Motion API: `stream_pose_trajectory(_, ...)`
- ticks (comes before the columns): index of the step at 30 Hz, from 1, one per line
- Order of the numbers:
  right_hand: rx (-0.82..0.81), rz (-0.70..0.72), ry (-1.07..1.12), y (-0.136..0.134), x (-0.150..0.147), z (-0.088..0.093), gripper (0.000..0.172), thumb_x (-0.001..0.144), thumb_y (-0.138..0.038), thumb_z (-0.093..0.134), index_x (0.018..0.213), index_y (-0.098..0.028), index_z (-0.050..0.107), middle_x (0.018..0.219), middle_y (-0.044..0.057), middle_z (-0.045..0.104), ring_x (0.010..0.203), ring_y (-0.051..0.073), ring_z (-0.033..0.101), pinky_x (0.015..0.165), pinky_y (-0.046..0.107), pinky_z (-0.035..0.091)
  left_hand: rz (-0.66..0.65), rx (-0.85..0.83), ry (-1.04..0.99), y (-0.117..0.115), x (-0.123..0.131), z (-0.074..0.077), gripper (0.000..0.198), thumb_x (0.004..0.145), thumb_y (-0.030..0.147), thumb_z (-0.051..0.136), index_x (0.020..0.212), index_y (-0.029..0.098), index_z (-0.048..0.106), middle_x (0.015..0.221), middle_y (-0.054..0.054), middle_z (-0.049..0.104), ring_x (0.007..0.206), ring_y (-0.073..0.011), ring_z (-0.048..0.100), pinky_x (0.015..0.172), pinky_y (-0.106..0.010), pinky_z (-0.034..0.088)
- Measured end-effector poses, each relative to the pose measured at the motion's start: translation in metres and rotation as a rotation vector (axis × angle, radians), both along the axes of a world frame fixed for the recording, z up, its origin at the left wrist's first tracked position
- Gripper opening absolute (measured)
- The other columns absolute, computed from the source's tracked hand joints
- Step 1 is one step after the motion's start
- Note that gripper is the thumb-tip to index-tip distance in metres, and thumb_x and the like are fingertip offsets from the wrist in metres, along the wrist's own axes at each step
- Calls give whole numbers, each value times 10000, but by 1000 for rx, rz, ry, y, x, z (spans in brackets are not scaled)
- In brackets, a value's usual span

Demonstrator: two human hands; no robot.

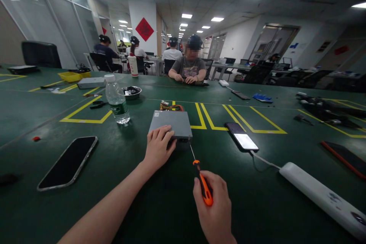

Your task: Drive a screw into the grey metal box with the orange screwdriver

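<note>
Right hand (214, 200) grips a slanted screwdriver (206, 190) in clamped fingers, left hand (158, 145) atop the grey box (172, 119), thumb and fingers apart.

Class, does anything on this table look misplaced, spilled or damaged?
No spill or damage is evident. Slightly odd: a small red-orange piece lies alone on the table, left of the bottle, far from the gray box.

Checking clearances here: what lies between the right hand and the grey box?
In the head view, the screwdriver lies there, held in the right hand, its shaft pointing at the grey box.
</note>
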State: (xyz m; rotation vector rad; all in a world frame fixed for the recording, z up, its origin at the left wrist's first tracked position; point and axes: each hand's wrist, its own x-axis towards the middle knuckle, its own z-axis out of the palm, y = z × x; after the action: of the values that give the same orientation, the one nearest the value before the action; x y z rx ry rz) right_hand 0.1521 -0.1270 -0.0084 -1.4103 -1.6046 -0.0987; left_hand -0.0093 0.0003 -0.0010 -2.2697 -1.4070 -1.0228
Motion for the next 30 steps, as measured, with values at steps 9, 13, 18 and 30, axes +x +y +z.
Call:
stream_pose_trajectory(9, 157, 56, -176, 1, -2, 7, 175, 790, -138, 524, 944, -214, 556, 686, -20, 456, 628, 132, 472, 721, 370, 419, -6, 1, -8, -2, 0, 1, 190, 833, 295, 510, 1007, 236, 560, 1176, -57, 577, 1090, -246, 482, 883, -421, 325)
stream_pose_trajectory(13, 169, 115, -161, -2, -3, 7, 174, 805, -148, 523, 965, -205, 561, 701, -9, 467, 638, 130, 483, 661, 323, 435, -5, -8, -8, -2, 0, 1, 193, 835, 297, 509, 1011, 233, 557, 1187, -53, 573, 1103, -241, 478, 891, -416, 322)
stream_pose_trajectory(18, 14, 161, -168, 0, -8, 5, 198, 850, -199, 489, 1032, -207, 569, 779, 22, 507, 700, 143, 517, 602, 274, 450, -9, -13, -15, -2, 0, 1, 185, 838, 289, 503, 1010, 240, 552, 1181, -48, 577, 1109, -236, 477, 899, -413, 320)
stream_pose_trajectory(30, -2, 146, -159, 1, -7, 0, 212, 861, -222, 478, 1058, -219, 557, 801, 24, 517, 701, 145, 531, 598, 276, 455, -15, -30, -10, -2, -1, 2, 204, 850, 296, 487, 1037, 235, 544, 1211, -62, 559, 1138, -237, 463, 908, -422, 314)
